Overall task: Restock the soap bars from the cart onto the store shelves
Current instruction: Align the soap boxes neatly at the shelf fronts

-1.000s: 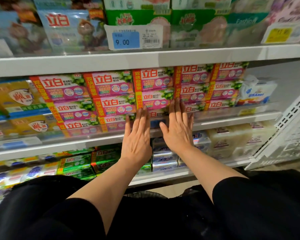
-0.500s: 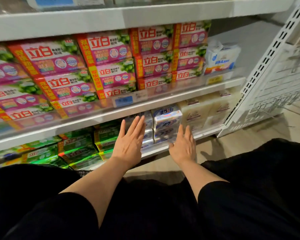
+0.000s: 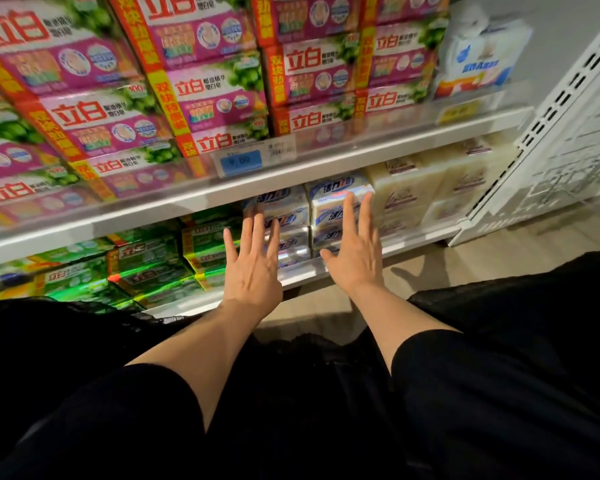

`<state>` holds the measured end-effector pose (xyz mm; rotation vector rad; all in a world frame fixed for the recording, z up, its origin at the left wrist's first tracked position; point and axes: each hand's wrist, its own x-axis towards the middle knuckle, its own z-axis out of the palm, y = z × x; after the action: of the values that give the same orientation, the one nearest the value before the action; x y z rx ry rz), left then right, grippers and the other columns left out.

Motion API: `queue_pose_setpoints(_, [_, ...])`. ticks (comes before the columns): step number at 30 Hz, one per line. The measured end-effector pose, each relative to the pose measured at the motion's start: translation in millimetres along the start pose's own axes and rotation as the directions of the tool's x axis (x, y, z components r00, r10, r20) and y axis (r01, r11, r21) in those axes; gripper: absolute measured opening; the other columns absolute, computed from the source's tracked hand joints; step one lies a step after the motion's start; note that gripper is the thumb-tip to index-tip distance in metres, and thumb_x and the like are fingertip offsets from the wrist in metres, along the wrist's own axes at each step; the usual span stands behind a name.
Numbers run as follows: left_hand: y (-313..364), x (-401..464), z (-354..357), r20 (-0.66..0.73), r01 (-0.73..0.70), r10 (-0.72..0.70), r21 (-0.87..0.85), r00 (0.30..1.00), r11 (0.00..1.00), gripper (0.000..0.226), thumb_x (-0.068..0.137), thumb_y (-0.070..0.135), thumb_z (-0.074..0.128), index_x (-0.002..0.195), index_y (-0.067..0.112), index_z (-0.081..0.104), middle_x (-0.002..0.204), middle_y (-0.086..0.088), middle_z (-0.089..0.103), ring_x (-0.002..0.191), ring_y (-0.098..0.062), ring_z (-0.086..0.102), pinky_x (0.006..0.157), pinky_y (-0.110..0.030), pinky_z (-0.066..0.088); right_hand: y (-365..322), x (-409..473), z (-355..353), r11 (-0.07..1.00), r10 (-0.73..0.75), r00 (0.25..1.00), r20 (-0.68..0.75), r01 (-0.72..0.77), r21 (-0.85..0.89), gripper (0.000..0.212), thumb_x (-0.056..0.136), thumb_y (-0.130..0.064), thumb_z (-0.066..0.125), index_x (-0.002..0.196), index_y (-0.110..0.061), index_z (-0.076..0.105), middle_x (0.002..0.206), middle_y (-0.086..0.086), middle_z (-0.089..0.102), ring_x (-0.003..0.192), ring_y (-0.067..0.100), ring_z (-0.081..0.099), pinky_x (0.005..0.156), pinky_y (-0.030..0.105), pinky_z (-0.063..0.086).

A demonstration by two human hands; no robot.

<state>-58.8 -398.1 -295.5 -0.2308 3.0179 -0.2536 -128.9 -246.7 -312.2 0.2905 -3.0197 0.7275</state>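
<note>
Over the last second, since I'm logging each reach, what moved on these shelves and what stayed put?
Both hands came down from the pink soap boxes on the middle shelf to the white-and-blue wrapped soap bars on the bottom shelf. The left hand and the right hand are spread open, holding nothing. Pink, green and cream stacks look unchanged.

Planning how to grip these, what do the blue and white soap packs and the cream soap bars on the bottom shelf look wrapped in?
Blue and white soap packs: glossy plastic film, judging by bright glare. Cream soap bars: clear, duller wrap, probably; blur leaves it uncertain.
</note>
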Motion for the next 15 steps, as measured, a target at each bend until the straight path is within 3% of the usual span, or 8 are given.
queue_pose_setpoints(5, [15, 3, 5, -0.081, -0.185, 0.186, 0.021, 0.979, 0.982, 0.09, 0.088, 0.026, 0.048, 0.151, 0.018, -0.015, 0.153, -0.009, -0.035, 0.142, -0.026, -0.031, 0.115, -0.058, -0.01, 9, -3, -3, 0.995, -0.04, 0.999, -0.016, 0.041, 0.089, 0.104, 0.086, -0.028, 0.067, 0.151, -0.027, -0.015, 0.158, 0.002, -0.023, 0.148, 0.026, 0.002, 0.117, 0.04, 0.018])
queue_pose_setpoints(9, [36, 11, 4, -0.086, -0.225, 0.225, 0.015, 0.97, 0.974, 0.09, 0.088, 0.027, 0.049, 0.152, 0.016, -0.012, 0.151, -0.006, -0.038, 0.141, -0.022, -0.032, 0.116, -0.057, -0.008, 19, -7, -4, 0.98, 0.108, 0.991, -0.075, -0.093, 0.178, 0.099, 0.088, -0.02, 0.062, 0.152, -0.02, -0.013, 0.16, -0.001, -0.018, 0.148, 0.023, 0.008, 0.117, 0.035, 0.023])
queue_pose_setpoints(12, [49, 15, 6, -0.058, -0.181, 0.181, 0.001, 0.982, 0.983, 0.089, 0.087, 0.026, 0.048, 0.153, 0.013, -0.01, 0.148, -0.007, -0.044, 0.139, -0.023, -0.035, 0.115, -0.056, -0.012, 25, 6, -12, 0.931, 0.237, 0.971, -0.017, -0.222, 0.288, 0.099, 0.086, -0.009, 0.061, 0.152, -0.016, -0.013, 0.16, 0.0, -0.018, 0.148, 0.023, 0.002, 0.12, 0.033, 0.01])
queue_pose_setpoints(15, [53, 17, 7, -0.032, -0.152, 0.152, -0.001, 0.988, 0.988, 0.088, 0.088, 0.025, 0.046, 0.152, 0.012, -0.012, 0.142, -0.008, -0.051, 0.138, -0.024, -0.037, 0.113, -0.058, -0.013, 27, 21, -21, 0.903, 0.243, 0.969, 0.047, -0.243, 0.355, 0.097, 0.084, 0.003, 0.054, 0.152, -0.018, -0.011, 0.16, -0.002, -0.018, 0.148, 0.02, -0.004, 0.112, 0.025, -0.006])
